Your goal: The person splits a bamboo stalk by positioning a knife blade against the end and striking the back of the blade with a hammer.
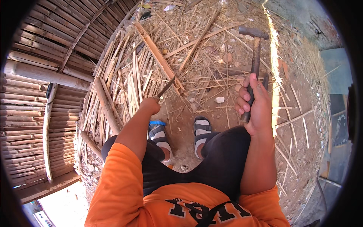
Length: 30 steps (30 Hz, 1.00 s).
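My left hand (152, 106) is closed round the handle of a knife (166, 87). Its short dark blade points away to the right, and the tip overlaps the near end of a split bamboo length (157, 55) in this view; whether they touch I cannot tell. To the right, my right hand (256, 100) grips a hammer (256, 56) by its dark handle. The hammer is raised with its metal head at the far end, and the fingers wrap fully round the handle. A dark stub (266, 81) shows just behind that hand, its kind unclear.
Bamboo strips (126, 72) lie heaped at the left, with thicker poles (106, 100) beside them. Loose slivers and straw cover the dirt ground (211, 94). A bamboo slat wall (26, 109) stands on the left. My sandalled feet (202, 130) are between the hands, and grey panels (336, 72) stand far right.
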Available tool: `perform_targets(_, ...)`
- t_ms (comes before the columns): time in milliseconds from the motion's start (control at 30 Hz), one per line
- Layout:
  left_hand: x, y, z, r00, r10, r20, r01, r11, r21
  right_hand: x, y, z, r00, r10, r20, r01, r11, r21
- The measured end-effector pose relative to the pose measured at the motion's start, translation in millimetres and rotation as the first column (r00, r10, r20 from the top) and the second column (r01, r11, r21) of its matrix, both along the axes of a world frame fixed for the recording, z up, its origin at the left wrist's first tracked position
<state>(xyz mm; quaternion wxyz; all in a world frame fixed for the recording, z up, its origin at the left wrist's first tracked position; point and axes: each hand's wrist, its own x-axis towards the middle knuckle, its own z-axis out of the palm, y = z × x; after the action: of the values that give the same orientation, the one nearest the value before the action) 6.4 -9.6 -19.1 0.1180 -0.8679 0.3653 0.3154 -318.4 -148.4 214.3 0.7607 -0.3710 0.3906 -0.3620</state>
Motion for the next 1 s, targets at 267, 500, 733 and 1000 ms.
perform_targets(267, 11, 15, 9, 0.989, 0.145, 0.006, -0.145, 0.988, 0.046, 1, -1, 4, 0.998, -0.029, 0.064, 0.029, 1.000, 0.005)
perform_targets(500, 12, 18, 22, 0.983, 0.177, -0.039, -0.175, 0.983, 0.057, -2, 0, 1, 0.998, -0.004, 0.066, 0.005, 1.000, -0.015)
perform_targets(733, -5, 15, 75, 0.977, 0.181, -0.109, -0.167, 0.978, 0.122, -7, -1, 1, 0.995, 0.025, 0.093, -0.023, 0.999, -0.029)
perform_targets(1000, -5, 19, 80, 0.996, 0.024, -0.091, -0.009, 0.986, 0.164, -7, -2, 0, 0.995, 0.040, 0.086, -0.038, 0.999, -0.031)
